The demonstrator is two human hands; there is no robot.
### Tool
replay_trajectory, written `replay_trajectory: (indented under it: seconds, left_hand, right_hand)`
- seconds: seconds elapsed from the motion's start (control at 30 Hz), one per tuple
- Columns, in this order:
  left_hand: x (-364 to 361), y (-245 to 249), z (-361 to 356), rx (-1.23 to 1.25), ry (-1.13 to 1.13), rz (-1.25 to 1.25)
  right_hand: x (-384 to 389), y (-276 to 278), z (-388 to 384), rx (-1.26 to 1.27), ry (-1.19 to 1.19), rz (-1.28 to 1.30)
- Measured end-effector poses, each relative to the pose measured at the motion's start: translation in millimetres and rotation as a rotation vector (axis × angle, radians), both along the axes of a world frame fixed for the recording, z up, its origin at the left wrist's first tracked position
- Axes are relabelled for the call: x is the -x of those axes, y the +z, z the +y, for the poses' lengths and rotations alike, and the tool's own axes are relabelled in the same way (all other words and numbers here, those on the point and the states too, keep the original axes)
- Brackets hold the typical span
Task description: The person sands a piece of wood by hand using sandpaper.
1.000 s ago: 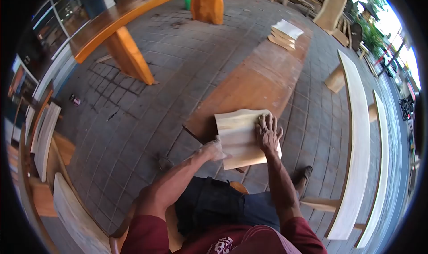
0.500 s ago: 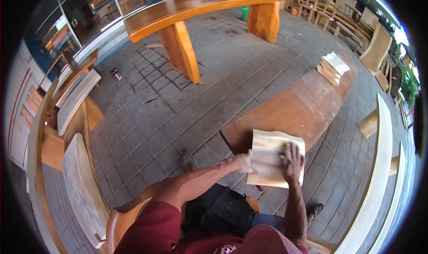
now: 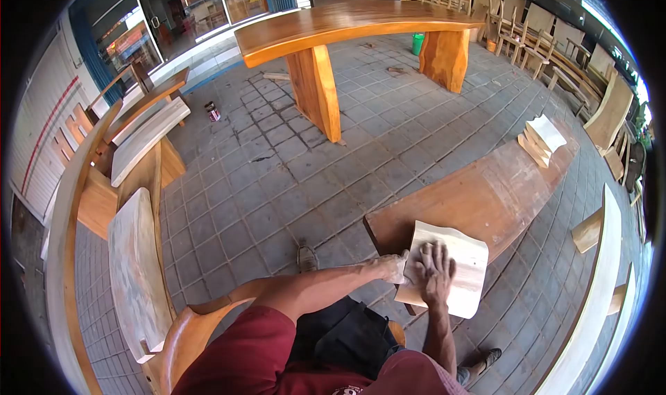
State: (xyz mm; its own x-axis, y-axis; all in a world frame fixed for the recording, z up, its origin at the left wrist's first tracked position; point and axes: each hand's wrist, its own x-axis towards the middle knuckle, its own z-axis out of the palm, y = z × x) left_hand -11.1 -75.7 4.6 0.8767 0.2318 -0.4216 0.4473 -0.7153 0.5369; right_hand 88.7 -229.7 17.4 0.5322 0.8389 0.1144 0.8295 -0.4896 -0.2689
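A pale wooden board point(image 3: 463, 270) with a wavy edge rests across the near end of a brown bench point(image 3: 444, 204). My left hand point(image 3: 394, 267) grips the board's left edge, its fingers partly hidden. Close beside it, my right hand point(image 3: 435, 270) lies on the board's upper face with the fingers stretched out. Whether anything is under the right palm I cannot make out. Both hands look dusty.
Several pale shaped wooden pieces point(image 3: 542, 138) are stacked on the bench's far end. A glossy wooden table point(image 3: 361, 24) stands ahead. Unfinished wooden furniture lines the left, including a pale slab point(image 3: 139, 270), and a long pale beam point(image 3: 590, 291) runs along the right.
My right hand has slid left over the board, from its right side to near my left hand. The left hand keeps its grip on the edge. The camera view has shifted.
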Motion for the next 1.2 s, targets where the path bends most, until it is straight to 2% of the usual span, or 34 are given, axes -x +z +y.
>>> replay_trajectory:
  seconds: [0.1, 0.23, 0.37, 0.43, 0.47, 0.5, 0.57, 0.67, 0.77, 0.9, 1.03, 1.07, 1.1, 1.2]
  left_hand:
    - [5.0, 20.3, -1.7, 0.023, 0.005, -0.001]
    - [-1.5, 23.9, -2.3, 0.004, -0.045, 0.074]
    - [-3.3, 26.9, -2.4, -0.020, -0.051, 0.084]
    - [-2.6, 32.2, -3.4, -0.044, -0.059, 0.094]
    - [-4.9, 21.5, -1.3, -0.055, -0.069, 0.107]
    - [-9.0, -1.4, 1.5, -0.062, -0.077, 0.120]
    - [-8.7, -7.4, 2.1, -0.034, -0.073, 0.083]
    - [-0.6, -5.6, 3.9, 0.022, -0.041, 0.004]
    - [1.4, 9.4, 2.4, 0.061, -0.049, 0.038]
    - [-4.4, 22.7, 0.1, 0.041, -0.083, 0.138]
    - [-9.4, 12.9, -1.0, -0.026, -0.103, 0.162]
    - [-12.4, 5.6, -1.3, -0.029, -0.119, 0.185]
    - [-15.6, -1.1, 0.6, -0.037, -0.134, 0.210]
    - [-11.2, 2.7, 1.7, -0.040, -0.162, 0.252]
  right_hand:
    - [-32.3, -7.9, -36.2, 0.038, -0.142, -0.111]
    - [-71.0, -7.5, -70.8, 0.043, -0.588, -0.021]
    - [-62.6, -22.7, -42.5, 0.083, -0.703, -0.093]
    - [-37.5, -15.8, -11.6, 0.064, -0.572, 0.023]
    - [-27.0, -22.7, -1.3, 0.015, -0.410, -0.041]
    - [-12.4, -17.8, 12.8, 0.040, -0.295, 0.001]
    - [23.3, 10.0, 29.3, 0.104, -0.069, 0.005]
    - [6.5, 3.3, 8.9, -0.002, 0.078, 0.020]
    - [-25.2, -0.7, -37.4, 0.048, -0.049, -0.054]
    - [-68.9, -10.9, -87.0, 0.060, -0.551, 0.037]
    - [-62.3, -38.8, -56.5, 0.074, -0.703, -0.125]
    - [-50.7, -36.2, -39.0, 0.078, -0.633, -0.081]
    - [-38.1, -36.7, -22.2, -0.023, -0.509, -0.068]
    - [15.6, -5.7, 15.2, 0.010, -0.185, -0.032]
